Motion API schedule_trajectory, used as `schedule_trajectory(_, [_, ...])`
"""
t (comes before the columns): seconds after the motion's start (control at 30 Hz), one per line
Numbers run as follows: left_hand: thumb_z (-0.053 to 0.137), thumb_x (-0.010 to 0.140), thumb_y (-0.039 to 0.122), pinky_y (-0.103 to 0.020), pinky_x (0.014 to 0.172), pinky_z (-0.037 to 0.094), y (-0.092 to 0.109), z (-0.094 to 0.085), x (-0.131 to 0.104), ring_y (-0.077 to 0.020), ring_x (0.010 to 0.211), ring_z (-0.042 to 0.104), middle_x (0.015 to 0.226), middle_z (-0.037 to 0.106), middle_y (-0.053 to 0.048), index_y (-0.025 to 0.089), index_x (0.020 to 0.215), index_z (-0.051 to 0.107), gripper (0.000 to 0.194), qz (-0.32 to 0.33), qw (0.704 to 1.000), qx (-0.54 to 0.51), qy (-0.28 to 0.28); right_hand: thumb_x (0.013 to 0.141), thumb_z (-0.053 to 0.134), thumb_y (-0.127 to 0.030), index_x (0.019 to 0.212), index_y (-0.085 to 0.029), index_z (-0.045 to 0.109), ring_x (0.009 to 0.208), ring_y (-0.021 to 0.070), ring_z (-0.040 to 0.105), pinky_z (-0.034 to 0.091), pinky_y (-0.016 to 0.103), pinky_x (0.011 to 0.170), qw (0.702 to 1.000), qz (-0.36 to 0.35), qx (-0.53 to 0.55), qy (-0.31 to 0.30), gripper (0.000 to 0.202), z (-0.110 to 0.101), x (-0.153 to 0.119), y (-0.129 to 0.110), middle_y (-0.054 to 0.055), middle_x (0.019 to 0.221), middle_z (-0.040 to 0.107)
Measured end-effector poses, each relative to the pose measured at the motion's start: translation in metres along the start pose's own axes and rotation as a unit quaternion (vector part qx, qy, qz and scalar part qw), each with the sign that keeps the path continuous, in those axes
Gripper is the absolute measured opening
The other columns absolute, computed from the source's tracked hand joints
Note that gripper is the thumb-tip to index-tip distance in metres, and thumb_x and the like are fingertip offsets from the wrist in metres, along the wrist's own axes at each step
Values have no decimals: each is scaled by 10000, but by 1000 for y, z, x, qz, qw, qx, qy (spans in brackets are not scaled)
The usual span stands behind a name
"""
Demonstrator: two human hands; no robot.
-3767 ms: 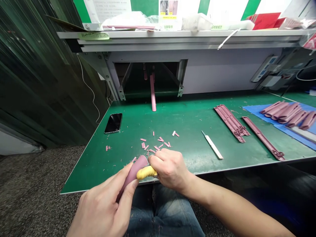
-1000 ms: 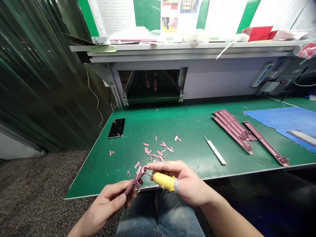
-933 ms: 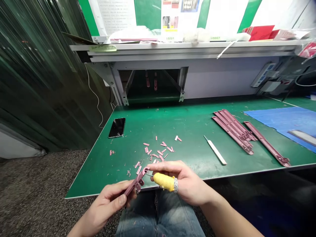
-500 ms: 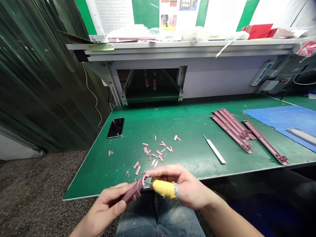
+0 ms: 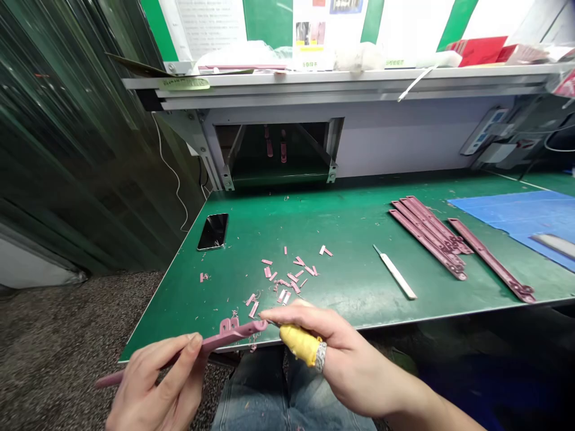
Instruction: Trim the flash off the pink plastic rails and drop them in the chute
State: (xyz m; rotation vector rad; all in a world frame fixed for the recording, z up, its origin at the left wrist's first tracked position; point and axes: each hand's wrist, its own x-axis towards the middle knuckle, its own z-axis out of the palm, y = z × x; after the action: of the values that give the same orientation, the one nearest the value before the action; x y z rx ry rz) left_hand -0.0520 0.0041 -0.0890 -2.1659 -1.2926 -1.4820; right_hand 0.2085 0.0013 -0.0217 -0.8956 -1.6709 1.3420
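Note:
My left hand [image 5: 157, 377] is closed round a long pink plastic part [image 5: 229, 337], whose looped tabs face up and whose far end points right. At that end, my right hand [image 5: 332, 347] grips a tool of which only a thin dark tip [image 5: 273, 323] shows. A yellow covering with a grey knitted edge wraps one finger or thumb of this hand. The tip meets or nearly meets the end of the part. Small pink scraps [image 5: 291, 277] lie on the green table [image 5: 341, 233] just beyond my hands.
A black phone [image 5: 212, 231] lies at the table's left. To the right are a white-handled tool [image 5: 398, 275], several long pink parts [image 5: 426, 230], another pink part [image 5: 492, 260] and a blue sheet [image 5: 521, 212]. A shelf [image 5: 314, 87] spans the back.
My left hand has moved left and turned the pink part, so it now lies flatter with its tabs upward. My right hand has shifted slightly, its tool still at the part's end.

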Motion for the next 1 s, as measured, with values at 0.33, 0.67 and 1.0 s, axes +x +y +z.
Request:
schedule_trajectory(0.33, [738, 645, -13, -370, 783, 508, -16, -11, 23, -198, 801, 639, 928, 682, -51, 277, 1289, 570, 725, 162, 983, 34, -80, 917, 449, -83, 1247, -291, 573, 1075, 151, 521, 408, 334, 976, 987, -5, -158, 21, 409, -13, 4, -2, 12, 1161, 609])
schedule_trajectory(0.67, [608, 808, 496, -217, 417, 444, 44, 35, 26, -127, 477, 538, 611, 614, 0, 212, 1253, 603, 527, -561, 723, -365, -171, 976, 388, -249, 1280, -226, 543, 807, 123, 578, 469, 255, 711, 993, -23, -104, 60, 342, -14, 21, 51, 28, 940, 641])
schedule_trajectory(1.0, [691, 749, 465, -197, 375, 367, 65, 48, 28, -66, 353, 362, 449, 453, 55, 181, 887, 721, 318, -624, 597, -471, -181, 904, 531, -456, 781, -172, 544, 596, 124, 488, 253, 236, 530, 821, -67, -559, 96, 310, -17, 57, 52, 14, 717, 598])
